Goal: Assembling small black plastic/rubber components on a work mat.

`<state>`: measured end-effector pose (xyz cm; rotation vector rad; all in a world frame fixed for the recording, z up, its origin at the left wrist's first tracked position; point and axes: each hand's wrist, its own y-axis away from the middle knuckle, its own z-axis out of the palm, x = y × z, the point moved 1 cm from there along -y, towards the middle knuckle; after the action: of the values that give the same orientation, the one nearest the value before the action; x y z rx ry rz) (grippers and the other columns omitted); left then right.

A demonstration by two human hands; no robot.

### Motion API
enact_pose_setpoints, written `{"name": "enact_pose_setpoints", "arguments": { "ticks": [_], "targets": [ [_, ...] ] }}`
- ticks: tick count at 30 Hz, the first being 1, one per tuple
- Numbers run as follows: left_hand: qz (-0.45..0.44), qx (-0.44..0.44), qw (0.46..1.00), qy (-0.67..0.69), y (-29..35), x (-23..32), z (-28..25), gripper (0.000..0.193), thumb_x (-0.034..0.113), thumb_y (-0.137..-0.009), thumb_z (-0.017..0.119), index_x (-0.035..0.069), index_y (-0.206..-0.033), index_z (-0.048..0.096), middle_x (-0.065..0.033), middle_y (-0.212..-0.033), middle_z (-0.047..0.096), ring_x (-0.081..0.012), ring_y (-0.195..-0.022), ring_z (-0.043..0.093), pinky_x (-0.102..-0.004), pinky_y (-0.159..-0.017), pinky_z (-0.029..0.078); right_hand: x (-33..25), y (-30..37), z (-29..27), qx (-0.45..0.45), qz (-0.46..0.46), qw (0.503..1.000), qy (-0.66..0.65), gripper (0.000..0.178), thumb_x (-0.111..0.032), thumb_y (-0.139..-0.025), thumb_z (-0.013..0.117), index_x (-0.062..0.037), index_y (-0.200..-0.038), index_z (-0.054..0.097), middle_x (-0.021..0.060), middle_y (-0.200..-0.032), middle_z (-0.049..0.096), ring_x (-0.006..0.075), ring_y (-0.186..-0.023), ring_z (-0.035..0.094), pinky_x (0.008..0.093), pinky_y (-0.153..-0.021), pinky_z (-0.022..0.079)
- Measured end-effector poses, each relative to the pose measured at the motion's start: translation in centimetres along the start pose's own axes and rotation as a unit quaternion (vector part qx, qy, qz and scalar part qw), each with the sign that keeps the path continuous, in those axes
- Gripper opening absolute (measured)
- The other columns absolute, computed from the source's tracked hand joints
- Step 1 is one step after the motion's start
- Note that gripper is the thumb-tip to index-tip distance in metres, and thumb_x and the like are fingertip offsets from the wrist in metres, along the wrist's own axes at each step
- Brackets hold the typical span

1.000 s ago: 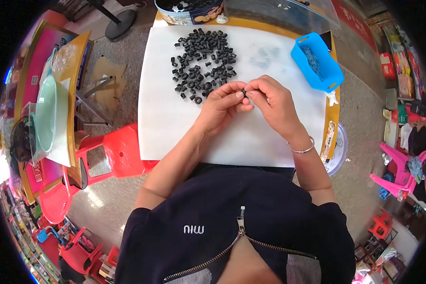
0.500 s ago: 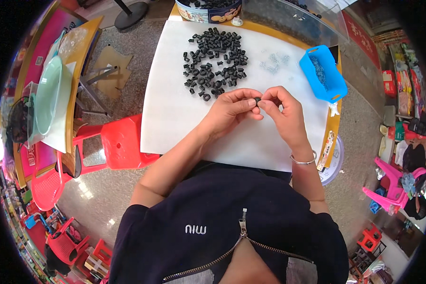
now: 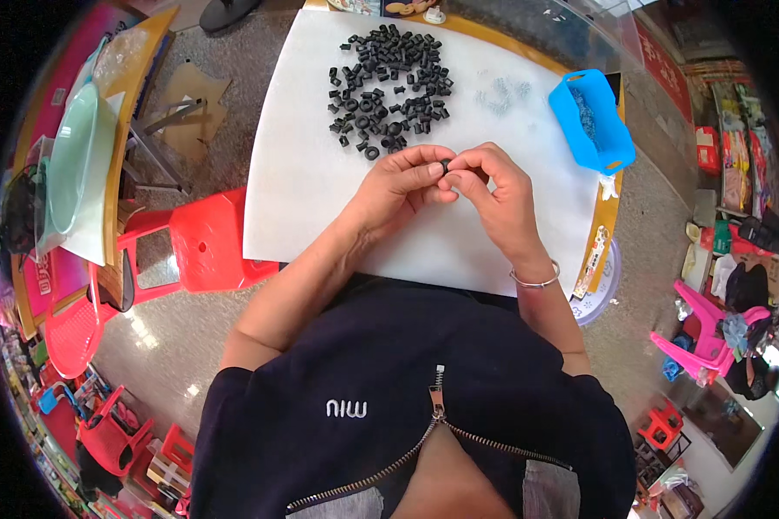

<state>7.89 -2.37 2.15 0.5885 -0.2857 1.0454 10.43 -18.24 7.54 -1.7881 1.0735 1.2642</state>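
Over the near middle of a white tabletop (image 3: 299,203), my hands meet fingertip to fingertip. A small black ring-shaped part (image 3: 445,166) is pinched between the thumb and fingers of my left hand (image 3: 396,183). My right hand (image 3: 500,197) is closed in a pinch against the right side of that part; whether its fingertips hold anything tiny is hidden. Beyond my left hand lies a spread of similar black spool-shaped parts (image 3: 424,108), some upright and some on their sides. Tiny pale bluish pieces (image 3: 500,93) are scattered on the surface farther right.
A blue plastic basket (image 3: 616,143) with small bluish pieces stands at the table's right edge. A decorated tin (image 3: 355,6) and a clear box (image 3: 580,30) sit along the far edge. Red stools (image 3: 206,242) are on the left, near a side table with a pale green basin (image 3: 82,156).
The view has shifted slightly, so the table and basket sit a little higher in the picture. My hands remain together around the black part, with my right fingers now closer over it.
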Motion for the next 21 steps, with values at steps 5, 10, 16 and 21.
{"name": "enact_pose_setpoints", "arguments": {
  "ticks": [5,10,16,21],
  "targets": [
    [0.004,-0.012,1.0,0.028,0.0,0.0,-0.2,0.025,0.007,-0.088,0.058,0.0,-0.112,0.055,-0.0089,-0.095,0.062,-0.0137,-0.077,0.064,-0.0268,-0.075,0.056,0.2,0.2,-0.4,0.054,0.038,0.998,-0.004,0.009,-0.002,-0.087,0.058,-0.0003,-0.095,0.06,0.0009,-0.085,0.058,0.006,-0.079,0.053,0.0195,-0.071,0.042],
    [0.0,-0.041,0.999,0.009,-0.2,-0.2,-0.6,0.025,0.008,-0.088,0.058,0.0,-0.112,0.055,-0.0089,-0.097,0.062,-0.0129,-0.078,0.063,-0.0281,-0.077,0.055,0.1,0.2,0.1,0.037,0.002,0.999,0.034,0.01,-0.006,-0.085,0.059,-0.0008,-0.093,0.062,0.0047,-0.083,0.061,0.0105,-0.073,0.055,0.0243,-0.068,0.045],
    [-0.008,-0.068,0.998,0.0,0.1,-0.1,-0.3,0.023,0.004,-0.088,0.057,-0.002,-0.11,0.058,-0.0084,-0.097,0.062,-0.0144,-0.079,0.063,-0.0328,-0.079,0.056,1.5,-2.4,-0.9,0.077,0.01,0.993,0.09,0.011,-0.008,-0.084,0.06,-0.0009,-0.092,0.062,0.0061,-0.083,0.06,0.0125,-0.071,0.057,0.0255,-0.065,0.045],
    [-0.018,-0.088,0.996,0.002,-0.1,-0.1,-0.2,0.023,0.003,-0.088,0.057,-0.003,-0.109,0.059,-0.0083,-0.096,0.062,-0.0145,-0.08,0.063,-0.0342,-0.079,0.056,4.2,-5.8,-0.3,0.063,-0.034,0.973,0.22,0.019,-0.014,-0.078,0.063,-0.0022,-0.093,0.063,0.0103,-0.083,0.058,0.0233,-0.07,0.057,0.0339,-0.065,0.046]
  ]
}}
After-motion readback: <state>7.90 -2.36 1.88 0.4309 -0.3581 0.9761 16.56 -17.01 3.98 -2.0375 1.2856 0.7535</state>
